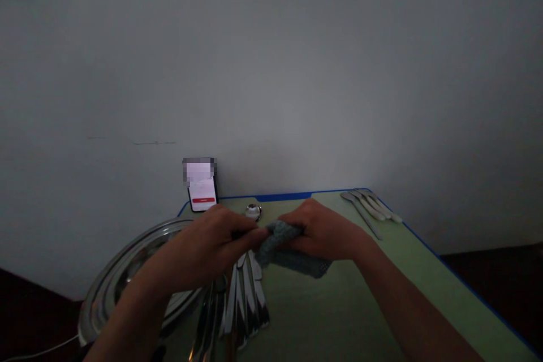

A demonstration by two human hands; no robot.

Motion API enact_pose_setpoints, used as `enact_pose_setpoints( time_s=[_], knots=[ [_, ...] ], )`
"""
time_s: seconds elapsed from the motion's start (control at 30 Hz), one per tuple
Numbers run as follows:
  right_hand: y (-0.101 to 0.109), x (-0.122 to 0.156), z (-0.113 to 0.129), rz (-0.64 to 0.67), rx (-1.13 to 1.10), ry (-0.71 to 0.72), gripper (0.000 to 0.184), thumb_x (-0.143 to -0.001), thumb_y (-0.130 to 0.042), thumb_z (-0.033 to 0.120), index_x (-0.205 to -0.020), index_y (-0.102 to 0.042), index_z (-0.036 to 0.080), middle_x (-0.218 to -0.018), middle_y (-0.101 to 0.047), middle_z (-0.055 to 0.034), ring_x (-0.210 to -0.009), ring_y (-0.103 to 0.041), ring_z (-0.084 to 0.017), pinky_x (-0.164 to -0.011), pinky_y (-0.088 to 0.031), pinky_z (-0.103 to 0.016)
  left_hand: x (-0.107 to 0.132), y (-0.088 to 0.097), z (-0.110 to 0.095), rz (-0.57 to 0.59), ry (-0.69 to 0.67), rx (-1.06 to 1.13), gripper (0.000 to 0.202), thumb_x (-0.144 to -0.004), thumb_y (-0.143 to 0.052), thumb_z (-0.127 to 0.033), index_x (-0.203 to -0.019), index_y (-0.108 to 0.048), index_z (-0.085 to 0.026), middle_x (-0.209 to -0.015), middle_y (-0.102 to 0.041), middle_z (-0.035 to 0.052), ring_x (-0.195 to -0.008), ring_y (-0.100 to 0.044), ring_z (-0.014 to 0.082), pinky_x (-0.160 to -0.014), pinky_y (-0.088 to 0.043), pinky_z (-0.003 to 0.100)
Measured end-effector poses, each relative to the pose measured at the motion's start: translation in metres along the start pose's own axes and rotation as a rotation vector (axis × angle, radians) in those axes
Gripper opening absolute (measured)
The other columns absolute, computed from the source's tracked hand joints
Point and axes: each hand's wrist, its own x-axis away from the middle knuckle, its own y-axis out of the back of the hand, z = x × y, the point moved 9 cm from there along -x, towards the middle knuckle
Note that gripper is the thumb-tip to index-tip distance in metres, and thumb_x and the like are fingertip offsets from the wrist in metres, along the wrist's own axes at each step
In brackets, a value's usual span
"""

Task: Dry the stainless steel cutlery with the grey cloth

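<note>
My right hand (320,232) is closed around a grey-blue cloth (303,263), which is bunched at its fingers and hangs below them. Beside it, my left hand (212,246) is closed in a pinch, fingertips meeting the cloth's left end. What lies inside that pinch is hidden. Just beyond the left fingers shows the shiny bowl of a spoon (253,212); its handle is out of sight, and I cannot tell whether it is held or lies on the table. Under the hands, several metal knives (250,300) lie fanned out, with other dark, shiny cutlery (207,322) beside them.
A large round metal tray (106,283) stands at the left, partly behind my left arm. A lit phone (202,189) leans against the wall (271,96). Several spoons or forks (369,206) lie at the far right of the green table (339,305), which has a blue edge.
</note>
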Motion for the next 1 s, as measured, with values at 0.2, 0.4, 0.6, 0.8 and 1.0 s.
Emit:
enact_pose_setpoints(
  time_s=[0.2, 0.4, 0.6, 0.8, 1.0],
  knots=[
    [0.051, 0.017, -0.051, -0.444, -0.394, -0.222, 0.018, -0.076, -0.059, 0.034, -0.084, -0.069, 0.021, -0.075, -0.068, 0.0014, -0.069, -0.061, -0.014, -0.063, -0.046, -0.025, 0.008, 0.028, 0.012, -0.209, 0.132, 0.084, 0.041, -0.085, -0.038, -0.047, -0.071, -0.063, -0.017, -0.048, -0.039, -0.0049, -0.045, -0.035, 0.0085, -0.045, -0.026, 0.021],
    [0.035, 0.034, -0.071, -1.108, -1.01, -0.362, 0.03, -0.077, -0.053, 0.047, -0.081, -0.061, 0.018, -0.071, -0.067, -0.0013, -0.057, -0.062, -0.013, -0.055, -0.049, -0.027, -0.006, 0.012, -0.007, -0.375, 0.177, 0.257, 0.043, -0.086, -0.034, -0.046, -0.072, -0.063, -0.017, -0.054, -0.044, -0.0036, -0.052, -0.039, 0.0102, -0.049, -0.03, 0.02],
    [-0.001, 0.023, -0.075, -1.188, -1.363, -0.371, 0.027, -0.078, -0.053, 0.045, -0.079, -0.059, 0.019, -0.072, -0.067, -0.0004, -0.066, -0.064, -0.014, -0.062, -0.052, -0.028, -0.023, -0.011, -0.015, -0.39, 0.209, 0.316, 0.047, -0.086, -0.03, -0.044, -0.059, -0.055, -0.015, -0.052, -0.042, -0.0036, -0.049, -0.036, 0.0092, -0.047, -0.03, 0.019],
    [0.041, 0.024, -0.069, -0.811, -0.941, -0.261, 0.02, -0.077, -0.057, 0.036, -0.086, -0.06, 0.019, -0.081, -0.068, -0.0029, -0.067, -0.064, -0.015, -0.062, -0.053, -0.03, -0.005, 0.011, 0.005, -0.339, 0.224, 0.227, 0.044, -0.081, -0.039, -0.049, -0.071, -0.068, -0.017, -0.043, -0.04, -0.0054, -0.041, -0.035, 0.0074, -0.04, -0.024, 0.017],
    [0.05, 0.027, -0.033, -0.287, -0.527, -0.15, 0.028, -0.079, -0.052, 0.015, -0.105, -0.059, 0.022, -0.09, -0.066, -0.0019, -0.085, -0.062, -0.017, -0.073, -0.051, -0.032, 0.009, 0.035, 0.011, -0.244, 0.047, 0.408, 0.029, -0.08, -0.048, -0.039, -0.074, -0.072, -0.023, -0.061, -0.064, -0.0031, -0.058, -0.052, 0.0087, -0.053, -0.037, 0.018]
  ],
)
